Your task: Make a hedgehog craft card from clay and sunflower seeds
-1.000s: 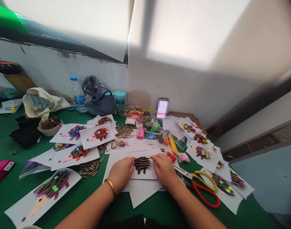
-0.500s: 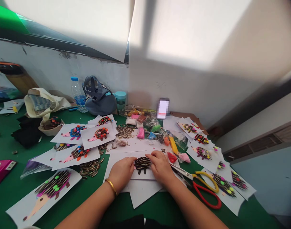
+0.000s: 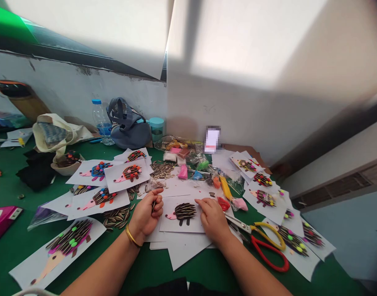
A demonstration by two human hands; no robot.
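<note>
In front of me lies a white card [image 3: 167, 224] with a hedgehog picture [image 3: 185, 211] on it: pink face, dark legs, a back covered in sunflower seeds. My left hand [image 3: 149, 216] is raised just left of the card, palm turned up and fingers curled round a dark striped sunflower seed [image 3: 153, 206]. At the card's right edge rests my right hand [image 3: 211, 214], index finger stretched toward the hedgehog's back and nothing seen in its grasp. More white paper [image 3: 188, 250] lies beneath the card.
Scissors [image 3: 268, 244] lie beside my right forearm. Loose sunflower seeds [image 3: 118, 217] are heaped on the left. Hedgehog cards [image 3: 126, 174] flank both sides. Bagged coloured clay [image 3: 182, 172], a phone [image 3: 212, 139], a blue bag [image 3: 129, 131] and a water bottle [image 3: 101, 123] stand farther back.
My left hand has drawn away from the hedgehog to the left and turned palm up, uncovering its pink face. My right hand has shifted slightly right, off the seeds.
</note>
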